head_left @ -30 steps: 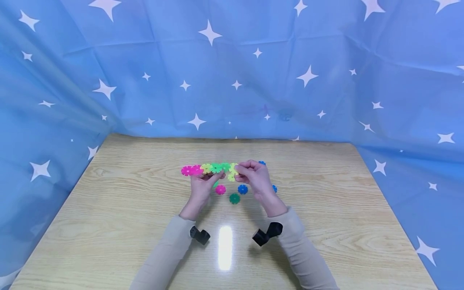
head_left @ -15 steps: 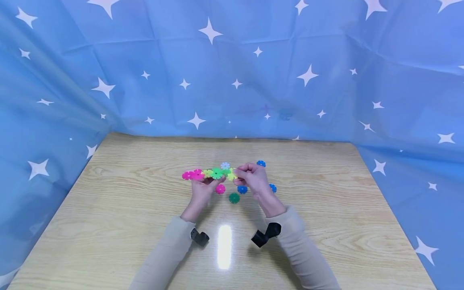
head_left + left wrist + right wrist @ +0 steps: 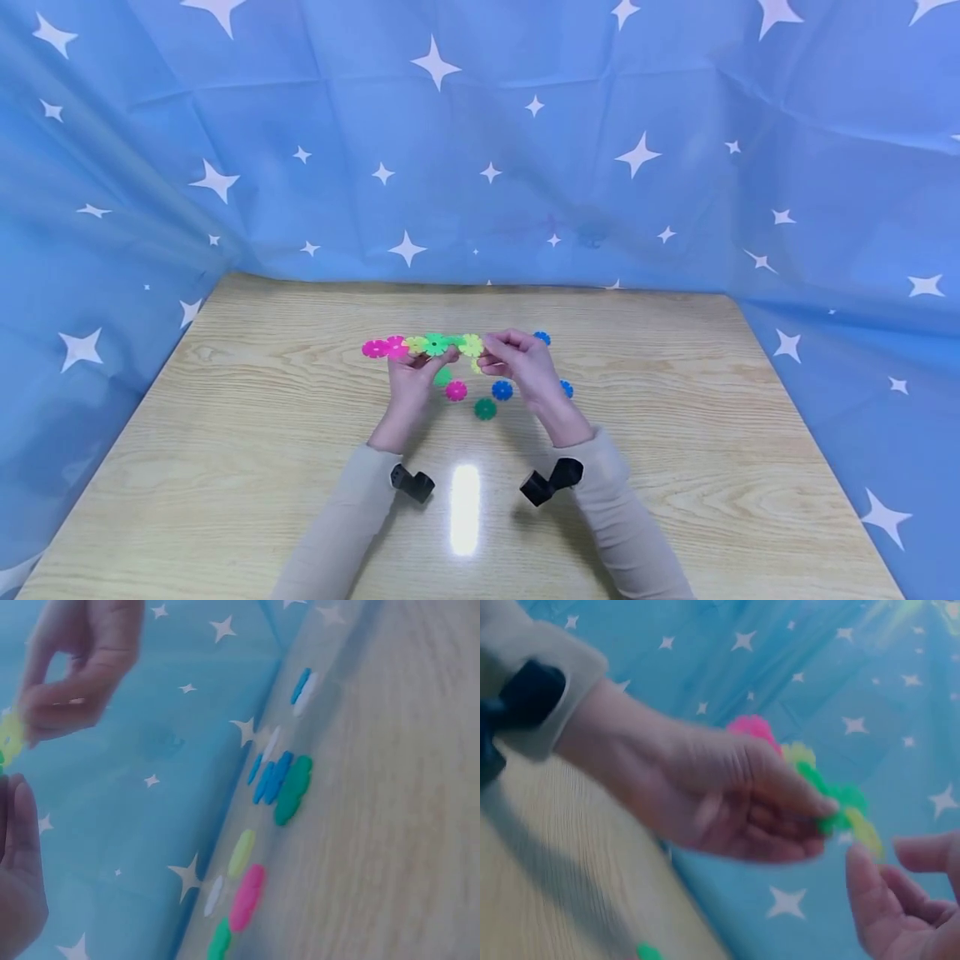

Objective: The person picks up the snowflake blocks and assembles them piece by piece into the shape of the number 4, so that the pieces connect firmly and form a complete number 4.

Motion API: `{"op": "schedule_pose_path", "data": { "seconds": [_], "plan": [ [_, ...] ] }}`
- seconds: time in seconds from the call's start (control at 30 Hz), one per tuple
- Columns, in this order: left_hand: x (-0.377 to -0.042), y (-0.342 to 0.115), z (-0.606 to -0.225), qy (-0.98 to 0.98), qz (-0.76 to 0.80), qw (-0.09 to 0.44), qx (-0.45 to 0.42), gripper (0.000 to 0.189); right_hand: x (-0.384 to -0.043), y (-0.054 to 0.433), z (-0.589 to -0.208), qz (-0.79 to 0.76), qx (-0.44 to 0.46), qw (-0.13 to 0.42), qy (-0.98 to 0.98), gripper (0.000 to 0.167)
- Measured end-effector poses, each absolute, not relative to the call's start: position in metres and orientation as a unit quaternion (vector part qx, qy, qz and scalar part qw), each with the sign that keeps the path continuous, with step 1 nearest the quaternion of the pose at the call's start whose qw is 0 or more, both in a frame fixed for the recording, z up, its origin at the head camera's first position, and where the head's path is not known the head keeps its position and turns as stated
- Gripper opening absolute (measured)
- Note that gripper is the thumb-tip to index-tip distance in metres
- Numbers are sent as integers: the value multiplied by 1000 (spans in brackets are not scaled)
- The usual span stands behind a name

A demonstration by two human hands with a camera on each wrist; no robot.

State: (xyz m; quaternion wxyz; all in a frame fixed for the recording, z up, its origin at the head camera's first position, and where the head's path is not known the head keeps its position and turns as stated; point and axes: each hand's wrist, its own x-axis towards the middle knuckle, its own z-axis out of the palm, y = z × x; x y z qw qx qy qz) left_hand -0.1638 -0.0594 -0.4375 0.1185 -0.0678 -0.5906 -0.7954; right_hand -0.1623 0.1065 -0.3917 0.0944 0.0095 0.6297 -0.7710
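A chain of joined snowflake discs, pink, yellow and green (image 3: 435,344), is held up over the table by my left hand (image 3: 411,383), its thumb and fingers pinching the green part. At its right end sits a yellow disc (image 3: 471,346). My right hand (image 3: 525,367) is beside that disc, fingertips right at its outer edge. From the right wrist view, thumb and finger of the right hand (image 3: 911,900) stand apart near the yellow tip (image 3: 866,836), slightly blurred. The left hand (image 3: 727,799) covers part of the chain there.
Loose discs lie on the wooden table (image 3: 300,400) below the hands: a pink one (image 3: 456,390), a dark green one (image 3: 485,409), a light green one (image 3: 442,377) and several blue ones (image 3: 502,390). A blue star-patterned cloth (image 3: 480,167) hangs behind the table.
The chain in my left hand has shifted left and slightly up. Its yellow end, overlapped by my right fingertips before, now shows nearly whole. The right hand has barely moved.
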Motion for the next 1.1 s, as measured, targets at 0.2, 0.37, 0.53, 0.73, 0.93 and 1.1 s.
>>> {"op": "schedule_pose_path", "data": {
  "seconds": [0.2, 0.37, 0.53, 0.73, 0.93, 1.1],
  "plan": [
    [-168, -66, -436, -570, -805, 142, -84, 27, -176, 116, -411, -710, -6, 59, 702, 25],
    [-168, -66, -437, -562, -815, 125, -67, 26, -184, 118, -440, -616, -21, 64, 785, 29],
    [-168, -64, -437, -548, -825, 120, -62, 21, -192, 115, -460, -522, -67, 29, 850, 27],
    [-168, -63, -435, -544, -829, 117, -64, 13, -202, 110, -468, -425, -112, 6, 898, 28],
    [-169, -62, -435, -543, -830, 115, -58, 16, -211, 107, -467, -346, -136, 26, 928, 29],
    [-169, -62, -435, -544, -829, 117, -56, 21, -216, 103, -459, -306, -154, 41, 939, 23]
  ]
}}
